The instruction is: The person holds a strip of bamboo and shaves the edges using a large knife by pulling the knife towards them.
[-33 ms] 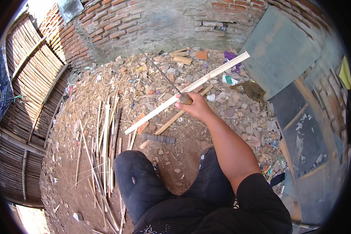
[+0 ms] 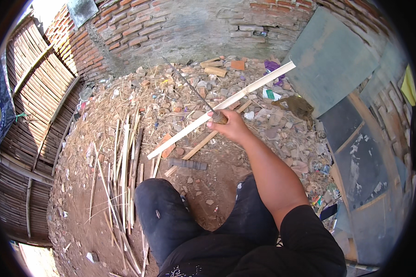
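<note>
My right hand (image 2: 236, 127) is closed around the wooden handle of a long, thin, dark-bladed knife (image 2: 190, 86). Its blade points away to the upper left. A pale split bamboo strip (image 2: 263, 82) crosses at the same hand, slanting from near my left knee up to the far right. The fingers under it are hidden, so I cannot tell how firmly they grip the strip. Below the strip, a thinner wooden slat (image 2: 200, 145) lies on the ground beside a dark grey ridged block (image 2: 187, 164). My left hand is out of sight.
Several long bamboo strips (image 2: 125, 171) lie in a bundle left of my knees. Rubble and litter (image 2: 180, 99) cover the ground ahead, up to a brick wall (image 2: 194, 37). A bamboo-slat panel (image 2: 37, 92) stands left; grey boards (image 2: 333, 60) lean at right.
</note>
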Tool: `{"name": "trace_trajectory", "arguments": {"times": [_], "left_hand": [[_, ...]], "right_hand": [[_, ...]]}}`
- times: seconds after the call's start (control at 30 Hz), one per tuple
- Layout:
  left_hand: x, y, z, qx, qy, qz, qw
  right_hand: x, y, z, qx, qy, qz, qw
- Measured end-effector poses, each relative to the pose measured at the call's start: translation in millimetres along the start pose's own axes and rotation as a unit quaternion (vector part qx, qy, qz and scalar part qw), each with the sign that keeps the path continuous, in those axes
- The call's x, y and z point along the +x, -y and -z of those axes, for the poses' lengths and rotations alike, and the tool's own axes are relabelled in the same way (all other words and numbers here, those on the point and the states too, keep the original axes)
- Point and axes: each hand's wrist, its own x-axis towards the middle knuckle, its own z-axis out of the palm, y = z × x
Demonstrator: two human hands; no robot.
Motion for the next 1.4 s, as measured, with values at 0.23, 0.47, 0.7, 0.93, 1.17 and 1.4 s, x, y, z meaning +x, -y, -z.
{"name": "trace_trajectory", "arguments": {"times": [0.23, 0.47, 0.7, 0.93, 1.17, 1.4], "left_hand": [[-0.9, 2.3, 3.8, 0.005, -0.001, 0.004, 1.0], [-1.1, 7.1, 6.5, 0.015, 0.0, 0.004, 1.0], [-13.1, 33.0, 28.6, 0.078, 0.016, -0.005, 0.997], [-12.6, -164.5, 114.1, 0.038, -0.391, -0.412, 0.822], [-84.0, -423.6, 39.3, 0.124, -0.295, -0.657, 0.683], [-13.3, -438.2, -25.4, 0.184, -0.265, -0.661, 0.678]], "right_hand": [[-4.2, 9.8, 3.8, 0.003, 0.003, -0.018, 1.0], [-2.3, 0.9, 4.8, -0.028, -0.018, 0.011, 0.999], [1.2, -4.9, 2.5, -0.055, -0.032, 0.041, 0.997], [-2.6, 6.3, 3.7, -0.035, -0.029, 0.023, 0.999], [-5.8, 24.1, -5.9, 0.0, -0.029, 0.045, 0.999], [-14.2, 47.0, -14.8, 0.001, -0.009, 0.047, 0.999]]}}
